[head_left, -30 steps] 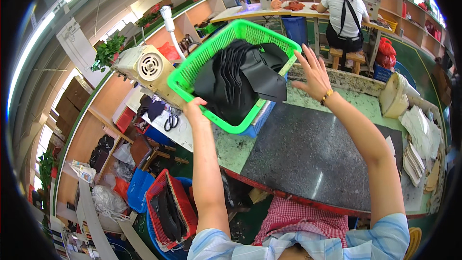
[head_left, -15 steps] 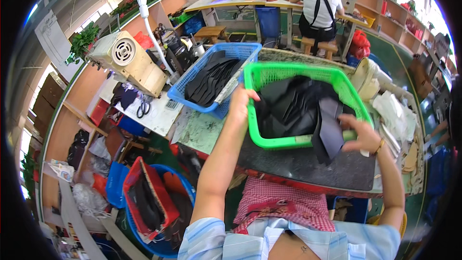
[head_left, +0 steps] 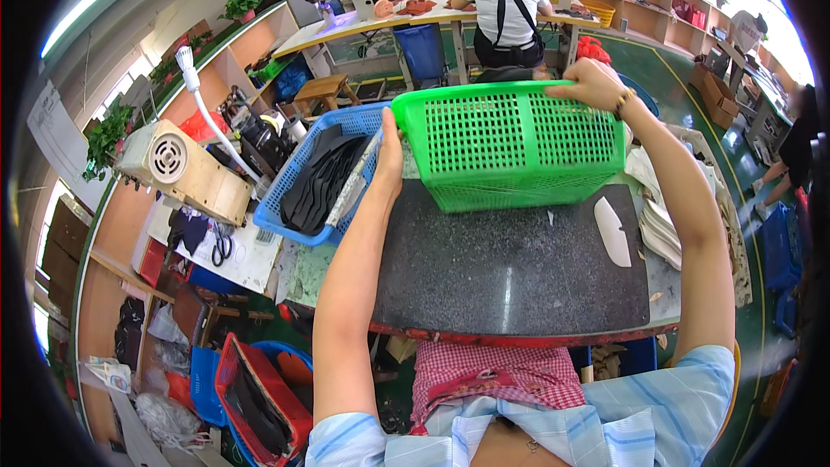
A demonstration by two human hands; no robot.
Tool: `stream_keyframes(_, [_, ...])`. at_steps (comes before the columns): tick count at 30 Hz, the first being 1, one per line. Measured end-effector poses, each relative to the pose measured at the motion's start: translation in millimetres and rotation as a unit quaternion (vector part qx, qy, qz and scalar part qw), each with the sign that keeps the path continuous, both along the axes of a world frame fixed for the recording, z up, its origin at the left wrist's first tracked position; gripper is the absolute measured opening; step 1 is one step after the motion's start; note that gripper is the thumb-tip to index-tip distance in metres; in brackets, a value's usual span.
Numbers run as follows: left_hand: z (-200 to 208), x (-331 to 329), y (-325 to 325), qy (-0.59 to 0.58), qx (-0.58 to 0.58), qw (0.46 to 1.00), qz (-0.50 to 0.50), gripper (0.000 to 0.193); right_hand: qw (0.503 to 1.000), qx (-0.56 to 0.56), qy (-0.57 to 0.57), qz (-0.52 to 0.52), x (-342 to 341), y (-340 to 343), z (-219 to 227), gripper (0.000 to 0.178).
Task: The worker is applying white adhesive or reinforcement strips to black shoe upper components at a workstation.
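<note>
A green plastic basket (head_left: 519, 143) is tipped up above the far part of the dark work slab (head_left: 510, 268), its slotted outer side toward me. Its inside is hidden, so I cannot tell what it holds. My left hand (head_left: 392, 151) grips the basket's left end, its fingers partly out of sight behind it. Over the rim at the far right corner, my right hand (head_left: 595, 88) is closed. Just left of my left hand stands a blue basket (head_left: 275, 199) with a stack of black flat pieces (head_left: 324, 186) in it.
A pale, pointed flat piece (head_left: 612, 232) lies on the slab's right side. Left are a beige sewing machine (head_left: 186, 169), a white lamp (head_left: 197, 91) and scissors (head_left: 222, 248). A red basket (head_left: 259, 398) stands low at left. Another person (head_left: 506, 13) sits at the far table.
My right hand has left the black pieces and now grips the rim. The green basket has been tipped, hiding its inside, and the slab in front is uncovered. The whole view has shifted.
</note>
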State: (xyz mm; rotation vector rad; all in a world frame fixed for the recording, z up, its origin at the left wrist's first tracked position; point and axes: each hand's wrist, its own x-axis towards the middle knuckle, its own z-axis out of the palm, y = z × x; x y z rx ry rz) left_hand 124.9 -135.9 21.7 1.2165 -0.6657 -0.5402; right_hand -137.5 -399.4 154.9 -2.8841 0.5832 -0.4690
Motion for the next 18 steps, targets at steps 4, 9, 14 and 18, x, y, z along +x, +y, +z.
stream_keyframes(4, [12,23,-33,-0.117,0.032,0.993,-0.005,0.059,0.991,0.108,0.081,0.002,43,-43,8,0.061])
stream_keyframes(9, [3,47,-59,-0.036,0.066,0.997,-0.003,0.071,0.972,0.202,0.12,0.025,45,-57,8,0.061])
stream_keyframes(14, [17,41,-46,-0.074,0.163,0.982,0.063,0.079,0.966,0.194,0.172,0.02,37,-43,13,0.062])
stream_keyframes(18, [53,16,-45,-0.007,0.086,0.996,-0.029,0.09,0.978,0.139,0.156,0.014,37,-41,20,0.067])
